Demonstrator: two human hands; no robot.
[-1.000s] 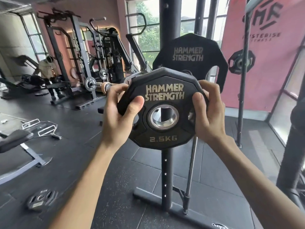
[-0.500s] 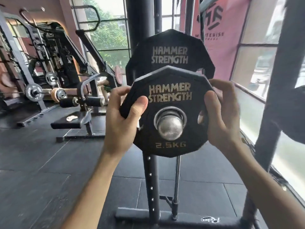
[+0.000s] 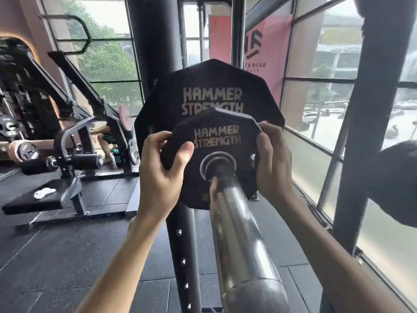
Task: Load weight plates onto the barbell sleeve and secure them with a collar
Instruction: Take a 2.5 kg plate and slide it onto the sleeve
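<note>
A small black Hammer Strength plate (image 3: 216, 138) sits threaded on the chrome barbell sleeve (image 3: 239, 240), which runs from the bottom of the view up through the plate's centre hole. My left hand (image 3: 162, 172) grips the plate's left edge, thumb on its face. My right hand (image 3: 273, 163) grips its right edge. Just behind it on the same sleeve hangs a larger black Hammer Strength plate (image 3: 212, 86). Whether the two plates touch is hidden. No collar is in view.
A black rack upright (image 3: 155, 41) stands directly behind the plates, with its pin holes below. A padded bench machine (image 3: 67, 177) stands to the left on the dark rubber floor. Large windows (image 3: 327, 109) and another black post (image 3: 370, 109) close off the right side.
The small plate went from held in front of the sleeve tip to slid well along the sleeve toward the larger plate. Both hands kept their grip and moved forward with it.
</note>
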